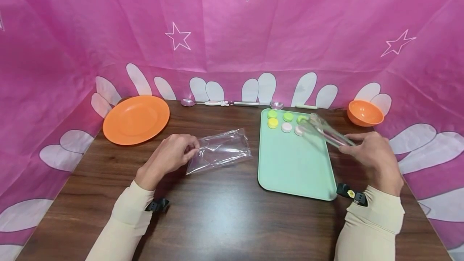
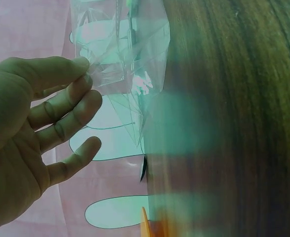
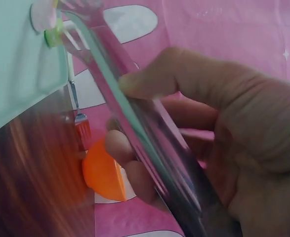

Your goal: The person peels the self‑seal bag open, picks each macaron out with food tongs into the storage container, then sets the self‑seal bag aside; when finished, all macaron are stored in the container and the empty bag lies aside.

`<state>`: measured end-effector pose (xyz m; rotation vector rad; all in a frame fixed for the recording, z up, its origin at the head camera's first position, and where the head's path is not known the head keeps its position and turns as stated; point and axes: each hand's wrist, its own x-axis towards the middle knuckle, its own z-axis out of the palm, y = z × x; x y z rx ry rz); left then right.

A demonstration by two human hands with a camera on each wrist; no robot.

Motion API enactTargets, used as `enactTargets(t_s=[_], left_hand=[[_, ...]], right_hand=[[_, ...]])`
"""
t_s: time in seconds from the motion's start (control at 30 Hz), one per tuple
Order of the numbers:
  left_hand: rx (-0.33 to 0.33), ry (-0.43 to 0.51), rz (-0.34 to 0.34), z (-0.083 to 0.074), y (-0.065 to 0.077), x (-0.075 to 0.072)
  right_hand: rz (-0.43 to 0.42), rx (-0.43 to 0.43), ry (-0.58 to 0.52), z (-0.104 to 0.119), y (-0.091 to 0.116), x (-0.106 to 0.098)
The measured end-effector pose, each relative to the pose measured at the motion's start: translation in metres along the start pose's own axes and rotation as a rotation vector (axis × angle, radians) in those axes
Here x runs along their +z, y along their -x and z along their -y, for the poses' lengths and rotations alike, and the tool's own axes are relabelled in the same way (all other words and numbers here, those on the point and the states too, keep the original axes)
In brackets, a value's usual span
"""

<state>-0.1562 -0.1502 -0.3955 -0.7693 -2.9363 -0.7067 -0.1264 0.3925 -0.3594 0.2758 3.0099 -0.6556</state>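
Note:
My left hand [image 1: 172,154] pinches the near-left corner of a clear plastic bag [image 1: 224,148] between thumb and fingertip. In the left wrist view its other fingers spread loosely, and the bag [image 2: 120,44] hangs from the pinch. A pair of clear tongs [image 1: 335,136] is gripped in my right hand [image 1: 373,154], thumb along one arm in the right wrist view. Their tips overlap the right end of two rows of small macarons on a mint-green tray [image 1: 293,168]. Among these are a green macaron [image 1: 288,117], a yellow macaron [image 1: 273,123] and a pale pink macaron [image 1: 286,127].
An orange plate [image 1: 136,120] lies at the back left, and an orange bowl [image 1: 365,114] stands at the back right. Along the rear edge run a spoon [image 1: 187,102], a ladle-like utensil [image 1: 276,105] and a fork [image 3: 80,118]. Pink cloth [image 1: 224,23] rises behind the wooden table [image 1: 214,212].

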Motion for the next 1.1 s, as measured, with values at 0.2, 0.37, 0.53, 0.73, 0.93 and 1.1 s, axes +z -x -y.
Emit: enactTargets(t_s=[0.2,0.37,0.53,0.73,0.93,1.1], left_hand=[[-0.01,0.0,0.011,0.002,0.001,0.0],[-0.02,0.001,0.01,0.003,0.004,-0.001],[-0.017,-0.009,-0.004,0.004,0.006,-0.001],[-0.027,-0.005,0.001,0.004,0.006,-0.002],[-0.026,0.01,0.019,0.005,0.006,-0.003],[-0.006,0.011,-0.033,0.006,0.005,-0.006]], right_hand=[[-0.145,0.235,-0.045,-0.005,-0.004,0.012],[-0.135,0.33,-0.045,-0.007,-0.013,0.026],[-0.077,0.376,-0.049,-0.009,-0.015,0.034],[0.026,0.454,-0.107,-0.009,-0.014,0.038],[0.047,0.463,-0.108,-0.008,-0.012,0.036],[-0.035,0.295,-0.026,-0.005,-0.012,0.03]])
